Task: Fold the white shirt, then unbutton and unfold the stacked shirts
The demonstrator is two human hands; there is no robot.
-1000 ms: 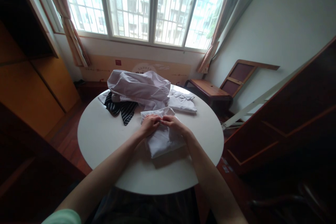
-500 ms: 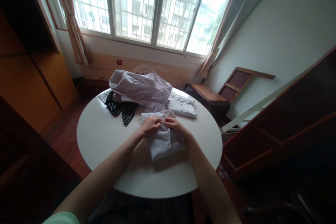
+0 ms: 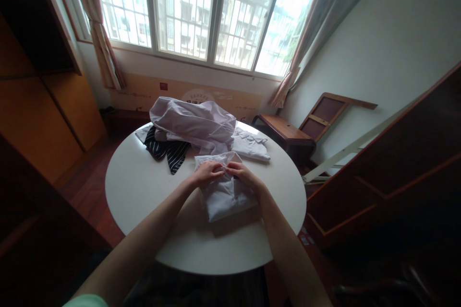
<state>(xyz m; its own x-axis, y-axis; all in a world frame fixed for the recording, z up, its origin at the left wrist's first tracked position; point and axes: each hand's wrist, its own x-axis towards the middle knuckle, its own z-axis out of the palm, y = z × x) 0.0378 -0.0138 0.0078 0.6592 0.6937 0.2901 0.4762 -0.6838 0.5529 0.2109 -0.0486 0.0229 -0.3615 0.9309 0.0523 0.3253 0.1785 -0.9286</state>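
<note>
A folded white shirt (image 3: 225,201) lies on the round white table (image 3: 140,201), nearest to me. My left hand (image 3: 208,172) is closed on the shirt's upper part, near its collar. Right beside it, my right hand (image 3: 242,172) pinches the same part, with the fingertips of both hands almost meeting. What exactly sits between the fingertips is too small to make out. Behind the hands is a heap of pale, crumpled cloth (image 3: 194,122). A black cloth with white stripes (image 3: 169,148) sticks out from under the heap at the left.
Another folded white shirt (image 3: 250,144) lies at the table's back right. Beyond the table stand a low wooden bench (image 3: 283,127) and a wooden frame (image 3: 324,110) against the wall. A dark wooden panel (image 3: 389,177) rises at the right, an orange cabinet (image 3: 39,124) at the left.
The fingers of both hands have shifted very slightly at the shirt's collar area. The shirt and the other cloths stay in place.
</note>
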